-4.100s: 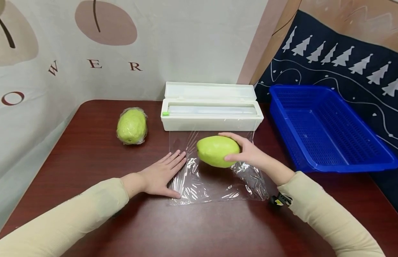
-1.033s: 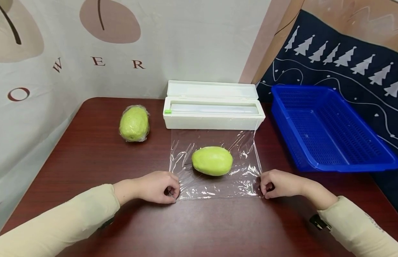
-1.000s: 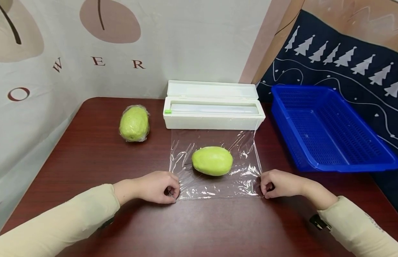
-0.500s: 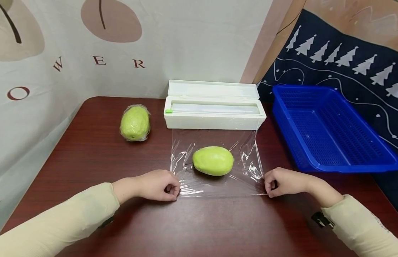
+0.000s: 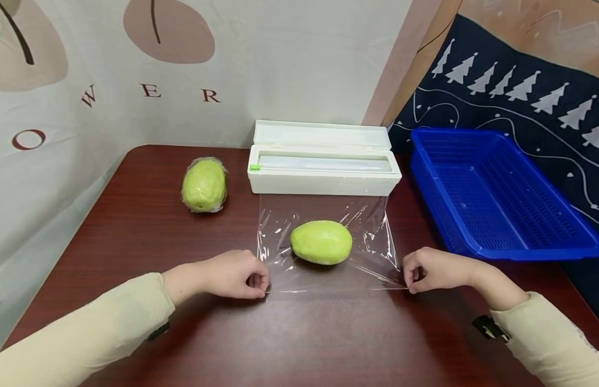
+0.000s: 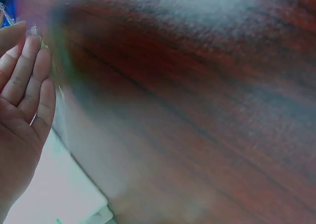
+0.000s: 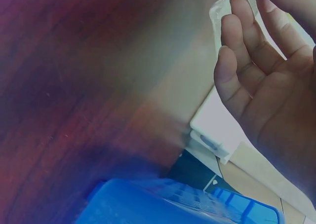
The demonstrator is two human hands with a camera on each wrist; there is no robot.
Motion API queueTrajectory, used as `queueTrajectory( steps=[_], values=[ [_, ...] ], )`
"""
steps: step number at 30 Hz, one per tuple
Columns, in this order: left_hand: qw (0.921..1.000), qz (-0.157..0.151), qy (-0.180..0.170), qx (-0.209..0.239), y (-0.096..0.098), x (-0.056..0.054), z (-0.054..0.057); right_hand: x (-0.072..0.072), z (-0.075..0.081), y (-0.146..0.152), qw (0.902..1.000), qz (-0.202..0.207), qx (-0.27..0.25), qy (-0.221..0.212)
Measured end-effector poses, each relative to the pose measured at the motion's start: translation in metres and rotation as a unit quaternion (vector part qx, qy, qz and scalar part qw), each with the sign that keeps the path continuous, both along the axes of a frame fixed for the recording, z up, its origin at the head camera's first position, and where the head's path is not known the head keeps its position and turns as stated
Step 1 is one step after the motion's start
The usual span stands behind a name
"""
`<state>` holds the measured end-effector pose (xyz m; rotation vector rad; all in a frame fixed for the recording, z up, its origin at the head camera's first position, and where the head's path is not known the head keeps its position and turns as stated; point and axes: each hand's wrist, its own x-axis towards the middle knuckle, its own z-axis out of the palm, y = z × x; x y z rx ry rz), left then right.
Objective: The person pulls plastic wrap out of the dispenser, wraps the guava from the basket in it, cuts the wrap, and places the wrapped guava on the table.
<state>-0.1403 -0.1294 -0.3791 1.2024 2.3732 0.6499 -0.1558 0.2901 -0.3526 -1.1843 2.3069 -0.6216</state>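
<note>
Nearest us, both sleeves (image 5: 96,322) run out of frame. Beyond them, we see the left hand (image 5: 236,274) and right hand (image 5: 440,270) each pinching a near corner of the plastic wrap (image 5: 323,279); its see-through edges are hard to make out, and the wrist views blur. On the wrap, between and beyond the hands, lies a smooth green fruit (image 5: 321,242), its underside hidden. Farther off, we find a wrapped fruit (image 5: 204,185) left, a blue basket (image 5: 527,252) right, its slotted floor showing, and a lid-up white box (image 5: 323,185) holding a partly hidden roll (image 5: 323,164)
</note>
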Motion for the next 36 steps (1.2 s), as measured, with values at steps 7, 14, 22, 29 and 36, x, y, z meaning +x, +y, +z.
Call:
queueTrajectory(
  steps=[7,14,22,29,36],
  values=[
    [0.9998,0.011,0.016,-0.002,-0.002,0.000,0.012,-0.001,0.010,-0.001,0.9999,0.002,-0.015,0.002],
    [0.9989,0.020,0.043,-0.002,-0.003,-0.002,0.020,-0.002,0.017,-0.001,0.9998,-0.001,-0.015,0.009],
    [0.9972,0.028,0.068,0.007,-0.004,-0.007,0.030,-0.006,0.025,0.001,0.9994,-0.026,-0.006,0.021],
    [0.9959,0.042,0.079,0.017,-0.004,-0.012,0.036,-0.010,0.028,0.002,0.9984,-0.038,-0.016,0.039],
    [0.9939,0.056,0.091,0.026,-0.003,-0.017,0.038,-0.013,0.029,0.003,0.9970,-0.048,-0.026,0.055]
  ],
)
